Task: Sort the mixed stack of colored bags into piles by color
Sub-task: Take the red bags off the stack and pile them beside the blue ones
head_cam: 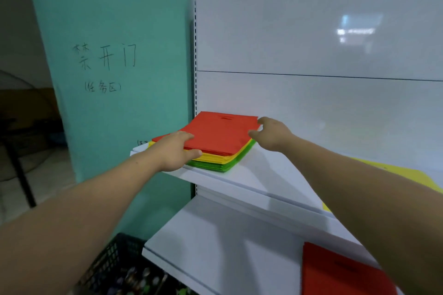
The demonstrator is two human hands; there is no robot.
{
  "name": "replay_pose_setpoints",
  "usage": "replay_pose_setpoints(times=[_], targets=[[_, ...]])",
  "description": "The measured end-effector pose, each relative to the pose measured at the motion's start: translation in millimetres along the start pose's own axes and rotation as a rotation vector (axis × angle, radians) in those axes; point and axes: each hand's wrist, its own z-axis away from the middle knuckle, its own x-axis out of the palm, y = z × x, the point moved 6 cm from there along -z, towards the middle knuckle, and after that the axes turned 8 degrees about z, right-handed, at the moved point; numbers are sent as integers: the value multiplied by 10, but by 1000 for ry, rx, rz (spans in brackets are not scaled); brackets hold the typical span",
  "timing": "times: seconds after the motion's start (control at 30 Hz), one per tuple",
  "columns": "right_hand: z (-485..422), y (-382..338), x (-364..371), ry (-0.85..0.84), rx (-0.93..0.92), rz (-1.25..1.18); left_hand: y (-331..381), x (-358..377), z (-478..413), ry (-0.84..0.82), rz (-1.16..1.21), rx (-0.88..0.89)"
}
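A mixed stack of flat bags lies at the left end of the upper white shelf [271, 175]: red bags [220, 132] on top, yellow bags [215, 158] beneath, green bags [223, 167] at the bottom. My left hand [176, 151] holds the stack's near left corner, fingers on the red top and thumb along the front edge. At the right edge of the red bags my right hand [269, 135] pinches them between thumb and curled fingers. A yellow bag [407, 175] lies further right on the same shelf, partly behind my right arm. One red bag [335, 273] rests on the lower shelf [215, 242].
A teal wall [115, 79] with handwritten characters stands left of the shelving. The white back panel [311, 43] closes the shelf behind. A black mesh basket [119, 270] with small items sits on the floor below left. A dark doorway opens at far left.
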Motion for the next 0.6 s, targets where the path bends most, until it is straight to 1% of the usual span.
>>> replay_pose_setpoints(times=[0.23,0.37,0.43,0.5,0.6], targets=[[-615,-122,389,17,65,38,-426,-46,-652,-24,14,9],[-925,-56,659,0,180,56,-657,40,-1063,-84,58,18],[-1022,16,778,-1,275,22,-784,131,-1198,-135,85,15],[-1065,84,882,-2,361,-29,-905,241,-1267,-193,59,12],[-1089,161,962,75,442,-178,-1003,305,-1329,-181,-36,53]])
